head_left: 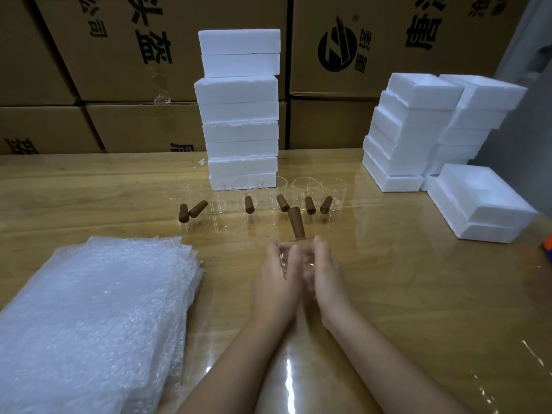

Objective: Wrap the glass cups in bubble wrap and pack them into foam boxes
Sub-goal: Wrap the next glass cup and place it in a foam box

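- Head: left hand [277, 279] and right hand [327, 273] close together, fingers curled round one cup [300, 249] above the table [388, 294]; its handle [295, 222] points away.
- Other cups [274, 192] in a row beyond.
- Bubble wrap [98, 309] left, foam boxes [239, 115] behind.

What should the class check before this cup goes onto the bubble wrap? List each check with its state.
1. Both hands on the cup: ok; left hand and right hand curl round it.
2. Is the bubble wrap near: ok; the pile lies left of the hands.
3. One sheet spread out ready: not ok; none lies apart from the pile.
4. An open foam box ready: ok; one sits at right, hollow up.
5. Glass uncracked: cannot tell.
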Motion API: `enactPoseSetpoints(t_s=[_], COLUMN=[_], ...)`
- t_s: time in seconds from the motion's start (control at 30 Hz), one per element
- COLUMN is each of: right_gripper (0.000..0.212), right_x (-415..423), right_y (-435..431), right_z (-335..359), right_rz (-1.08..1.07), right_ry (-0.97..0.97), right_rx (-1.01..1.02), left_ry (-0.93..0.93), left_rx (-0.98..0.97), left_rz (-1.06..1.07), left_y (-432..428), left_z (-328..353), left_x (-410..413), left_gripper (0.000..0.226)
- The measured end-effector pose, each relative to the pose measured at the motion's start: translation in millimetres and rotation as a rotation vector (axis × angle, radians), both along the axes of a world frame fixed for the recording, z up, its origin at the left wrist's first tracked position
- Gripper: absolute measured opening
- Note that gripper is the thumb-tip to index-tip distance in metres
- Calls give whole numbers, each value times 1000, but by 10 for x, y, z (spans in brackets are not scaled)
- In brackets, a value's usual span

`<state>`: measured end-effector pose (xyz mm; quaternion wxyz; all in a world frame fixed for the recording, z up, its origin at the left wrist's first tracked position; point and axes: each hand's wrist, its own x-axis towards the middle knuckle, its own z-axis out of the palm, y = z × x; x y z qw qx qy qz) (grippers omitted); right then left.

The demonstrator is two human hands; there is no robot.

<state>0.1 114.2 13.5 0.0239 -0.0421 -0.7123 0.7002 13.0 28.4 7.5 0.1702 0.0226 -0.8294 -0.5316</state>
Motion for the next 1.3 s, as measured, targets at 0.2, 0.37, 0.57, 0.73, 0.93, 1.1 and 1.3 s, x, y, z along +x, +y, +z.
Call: enactPoseSetpoints(t_s=[0.2, 0.37, 0.57, 0.73, 0.93, 1.1, 1.3], right_gripper=[60, 78, 104, 79, 61, 82, 73], right_x=[-13, 135, 145, 95, -38, 12, -26], right_y=[47, -48, 22, 241, 495, 555, 531], right_z=[-11, -44, -1, 74, 58, 49, -2], right_rz=[65, -70, -104, -83, -76, 222, 16], right_ry=[-94, 257, 524, 789, 1006, 686, 612], right_rx=[-10, 448, 796, 982, 1037, 1036, 1023], left_ry=[-8, -117, -299, -465, -637, -575, -38], left_rx=[-48, 506, 682, 884, 950, 431, -656], left_rz=[-50, -271, -288, -441, -746, -414, 266], left_y=[-11, -49, -163, -252, -378, -342, -718], left_z=[-43, 49, 96, 164, 141, 245, 681], left_x=[-19, -98, -87, -107, -129, -100, 90], left_gripper=[51, 61, 59, 68, 80, 82, 26])
